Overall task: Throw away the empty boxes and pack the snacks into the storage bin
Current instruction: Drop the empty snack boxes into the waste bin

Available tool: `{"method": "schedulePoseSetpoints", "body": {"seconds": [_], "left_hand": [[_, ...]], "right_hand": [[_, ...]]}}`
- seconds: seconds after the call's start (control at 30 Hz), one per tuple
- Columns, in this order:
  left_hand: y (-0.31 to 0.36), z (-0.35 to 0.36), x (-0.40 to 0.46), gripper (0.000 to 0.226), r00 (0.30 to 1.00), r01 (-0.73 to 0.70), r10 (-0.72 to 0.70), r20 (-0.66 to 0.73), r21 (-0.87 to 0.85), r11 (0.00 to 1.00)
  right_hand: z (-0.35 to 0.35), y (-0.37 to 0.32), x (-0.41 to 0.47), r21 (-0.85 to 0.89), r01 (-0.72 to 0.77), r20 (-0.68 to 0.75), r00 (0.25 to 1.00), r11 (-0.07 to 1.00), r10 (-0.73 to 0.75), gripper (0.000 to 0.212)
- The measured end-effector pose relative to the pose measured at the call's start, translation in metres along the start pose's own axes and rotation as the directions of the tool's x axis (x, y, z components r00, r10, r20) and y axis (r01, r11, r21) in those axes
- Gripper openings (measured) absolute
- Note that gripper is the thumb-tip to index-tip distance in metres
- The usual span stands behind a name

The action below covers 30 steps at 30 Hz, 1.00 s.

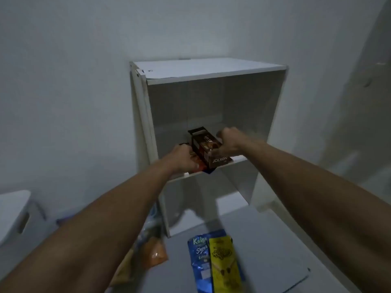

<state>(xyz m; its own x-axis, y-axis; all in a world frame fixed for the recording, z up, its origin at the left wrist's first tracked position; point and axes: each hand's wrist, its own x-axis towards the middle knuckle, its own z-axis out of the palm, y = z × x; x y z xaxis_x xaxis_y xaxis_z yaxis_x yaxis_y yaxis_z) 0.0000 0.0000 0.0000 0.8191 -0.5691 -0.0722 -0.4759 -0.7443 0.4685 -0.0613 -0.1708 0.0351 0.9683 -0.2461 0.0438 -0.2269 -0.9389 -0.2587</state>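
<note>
Bottom centre of the frame, nearest us, we see two flat snack packets on the grey floor: a blue glossy packet (197, 261) and a yellow packet (225, 269) overlapping its right side, both blurred. Left of them, an orange crinkly packet (153, 253), partly hidden behind our left forearm. At the left edge, a white plastic bin (14, 214) with a slot handle, well apart from the shelf. Both bare forearms run diagonally up from the lower corners and block much of the floor. Mid-frame, the left hand (183, 160) has its fingers curled round the left end of the brown snack box (211, 151), covering the reddish packs beside it; whether it also grips those we cannot tell. The right hand (229, 140) curls over the box's right side, thumb on the front near upside-down lettering. The box is cardboard, rectangular, open-topped with packs inside, sitting at the front edge of the middle board of a white shelf unit (211, 69), centre of frame. The unit is smooth laminate, boxy, chipped at the top left corner. Behind it, plain white wall.
</note>
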Motion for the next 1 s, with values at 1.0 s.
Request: {"method": "schedulePoseSetpoints", "body": {"seconds": [1.0], "left_hand": [[0.051, 0.038, 0.018, 0.03, 0.769, 0.084, -0.516, -0.376, -0.742, 0.665]], "right_hand": [[0.019, 0.047, -0.021, 0.366, -0.148, -0.013, 0.986, 0.919, 0.164, 0.055]]}}
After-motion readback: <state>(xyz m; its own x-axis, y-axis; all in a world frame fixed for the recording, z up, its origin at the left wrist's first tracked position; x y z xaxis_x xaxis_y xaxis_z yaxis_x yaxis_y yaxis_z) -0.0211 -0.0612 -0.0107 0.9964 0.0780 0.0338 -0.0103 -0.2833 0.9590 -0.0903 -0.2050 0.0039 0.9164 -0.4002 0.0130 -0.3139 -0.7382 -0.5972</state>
